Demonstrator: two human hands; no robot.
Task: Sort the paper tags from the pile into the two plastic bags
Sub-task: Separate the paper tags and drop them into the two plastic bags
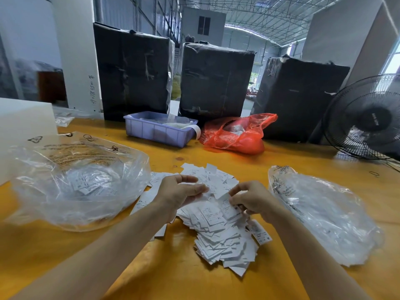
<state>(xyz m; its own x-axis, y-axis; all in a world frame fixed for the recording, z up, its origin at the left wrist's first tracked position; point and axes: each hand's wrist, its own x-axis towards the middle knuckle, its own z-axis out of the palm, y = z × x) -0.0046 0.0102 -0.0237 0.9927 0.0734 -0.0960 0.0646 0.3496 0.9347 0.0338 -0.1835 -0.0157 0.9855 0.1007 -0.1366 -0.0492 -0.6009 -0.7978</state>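
A pile of white paper tags (223,234) lies in the middle of the yellow table (173,278). My left hand (179,193) hovers over the pile's far left part, its fingers curled and pinching a tag. My right hand (251,200) is just to the right, thumb and fingers pinching another tag at the pile's top. A large clear plastic bag (71,182) lies open at the left with a few tags inside. A second clear plastic bag (320,213) lies at the right; its contents are hard to make out.
At the back of the table stand a pale purple plastic bin (158,129), a red plastic bag (236,135) and three tall black-wrapped bales (216,81). A black fan (368,120) stands at the right edge. A white block (23,122) sits at the far left.
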